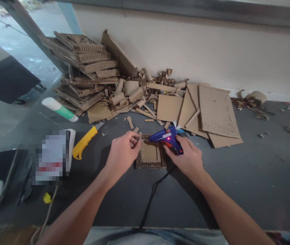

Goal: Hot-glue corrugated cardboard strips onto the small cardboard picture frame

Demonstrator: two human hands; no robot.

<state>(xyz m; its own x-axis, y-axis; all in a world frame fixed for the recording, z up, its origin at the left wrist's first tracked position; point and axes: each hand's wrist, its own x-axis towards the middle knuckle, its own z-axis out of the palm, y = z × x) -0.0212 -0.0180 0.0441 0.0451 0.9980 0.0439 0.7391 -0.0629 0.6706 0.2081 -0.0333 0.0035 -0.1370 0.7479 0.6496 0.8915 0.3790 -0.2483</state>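
My right hand (187, 153) is wrapped round a blue hot glue gun (164, 135) with a red light lit on its side. Its nozzle points left, over the far edge of a small rectangular cardboard frame (150, 164) that has corrugated strips along its sides. At the frame's far left corner is my left hand (124, 148), its thumb and fingers closed in a pinch. What those fingers hold, if anything, is too small to make out. From the glue gun, a black cord (153, 190) runs down to the table's near edge.
A yellow utility knife (85, 142) with its blade out lies left of my hands, near a white-and-green tube (59, 109). Stacked corrugated pieces (91, 64) stand at the back left. Cardboard scraps (128, 92) and flat sheets (218, 110) spread along the wall.
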